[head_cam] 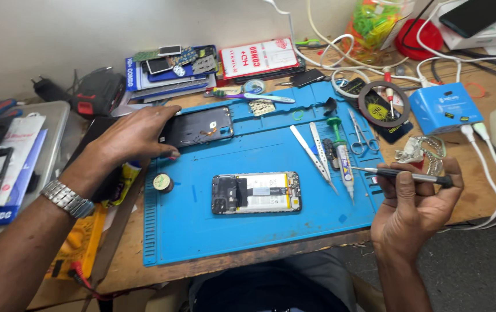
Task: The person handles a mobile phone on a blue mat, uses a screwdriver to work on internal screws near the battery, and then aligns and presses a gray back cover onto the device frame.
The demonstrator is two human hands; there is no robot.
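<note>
Blue rubber mat (202,231) is covering the wooden table (479,115). An opened phone (256,192) is lying flat in the middle of the mat, with its inside parts showing. The left hand (135,136) is resting its spread fingers on a black phone back cover (199,126) at the mat's far left corner. The right hand (413,205) is pinching a thin screwdriver (401,173), well right of the opened phone. Tweezers (314,153) are lying between them.
</note>
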